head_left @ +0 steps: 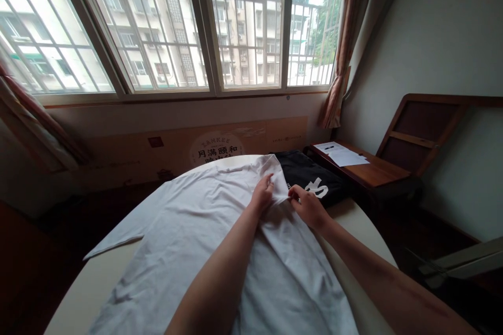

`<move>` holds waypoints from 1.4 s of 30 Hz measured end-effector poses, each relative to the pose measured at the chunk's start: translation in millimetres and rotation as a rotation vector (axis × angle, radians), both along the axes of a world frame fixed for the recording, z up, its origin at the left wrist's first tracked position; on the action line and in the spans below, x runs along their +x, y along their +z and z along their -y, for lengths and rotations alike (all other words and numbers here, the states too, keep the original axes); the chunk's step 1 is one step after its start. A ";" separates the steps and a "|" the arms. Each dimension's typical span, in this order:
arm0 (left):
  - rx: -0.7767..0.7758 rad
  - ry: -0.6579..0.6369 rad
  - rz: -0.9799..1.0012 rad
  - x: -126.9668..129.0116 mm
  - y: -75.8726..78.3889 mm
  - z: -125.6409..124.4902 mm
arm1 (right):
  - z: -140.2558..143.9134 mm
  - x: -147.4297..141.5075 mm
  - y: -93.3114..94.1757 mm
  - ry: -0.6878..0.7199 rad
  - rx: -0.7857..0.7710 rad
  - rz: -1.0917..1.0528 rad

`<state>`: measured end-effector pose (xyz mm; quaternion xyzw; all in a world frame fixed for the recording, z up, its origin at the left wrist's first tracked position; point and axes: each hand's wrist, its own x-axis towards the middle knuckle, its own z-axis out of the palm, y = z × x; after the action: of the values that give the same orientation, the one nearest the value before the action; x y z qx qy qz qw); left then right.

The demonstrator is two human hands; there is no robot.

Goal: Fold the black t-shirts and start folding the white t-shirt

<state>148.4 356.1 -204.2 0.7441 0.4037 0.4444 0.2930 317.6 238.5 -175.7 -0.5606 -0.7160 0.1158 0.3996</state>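
Observation:
A white T-shirt [204, 209] lies spread on the round pale table [363, 241], its neckline at the far edge. One sleeve stretches out to the left; the other is folded in near my hands. My left hand [262, 193] rests on the shirt by the right shoulder, thumb and a finger apart, the other fingers partly hidden. Just right of it, my right hand [306, 204] has its fingertips pinched on the edge of the folded sleeve. Beside that hand lies a folded black garment with white print [318, 186].
Behind the table stands a printed cardboard panel [118, 146] under barred windows [251, 36]. To the right is a wooden side table [377, 171] holding white papers [343, 156] and a dark pen. Patterned curtains [338, 78] hang at both sides.

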 end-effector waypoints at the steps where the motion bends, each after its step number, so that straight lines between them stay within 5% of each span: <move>1: -0.006 -0.001 0.006 0.1 0.2 -0.3 | -0.1 -1.0 -1.3 0.002 0.009 -0.023; 10: -0.056 0.020 0.045 1.2 0.1 -1.7 | -3.2 -2.7 -4.9 -0.006 0.086 -0.121; 19: -0.030 0.028 -0.051 -1.0 3.3 -1.8 | 4.6 0.5 4.1 -0.129 0.079 0.080; 24: 0.103 0.010 -0.215 4.3 6.8 13.8 | 12.5 5.1 3.8 -0.159 0.050 0.222; 32: 0.232 -0.049 -0.752 9.3 13.8 37.0 | 10.6 8.5 4.0 -0.192 0.261 0.190; 37: 0.222 -0.145 -0.623 5.5 13.9 33.2 | 0.6 12.3 -10.6 -0.173 0.308 0.159; 42: 0.102 -0.199 -0.332 -17.4 54.9 23.1 | 1.1 12.5 -17.4 -0.155 0.327 0.156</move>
<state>131.1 333.1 -149.3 0.8572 0.3481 0.3041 0.2269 330.1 237.4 -193.1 -0.5490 -0.7086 -0.0770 0.4365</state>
